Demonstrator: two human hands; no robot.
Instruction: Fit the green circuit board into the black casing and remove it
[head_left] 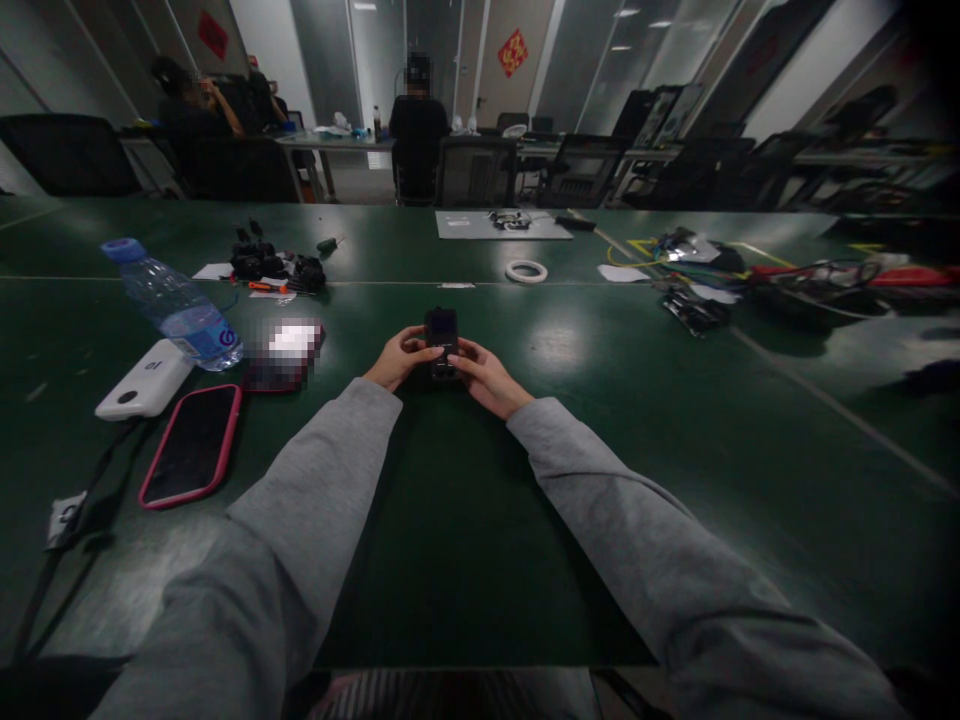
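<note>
Left hand [400, 358]: grasping black device [442, 324], thumb across its front.
Right hand [486, 378]: grasping the opposite side, thumb likewise.
Pink-edged phone [193, 443]: lying flat on green table [480, 560].

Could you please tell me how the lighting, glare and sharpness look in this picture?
In the head view, dim light overall, with pale glare on the green table right of the black device; in the head view, stretching towards the edges, the red bundle looking smeared; in the head view, a pixelated patch beside the pink-edged phone, and a black upper-right corner.
</note>
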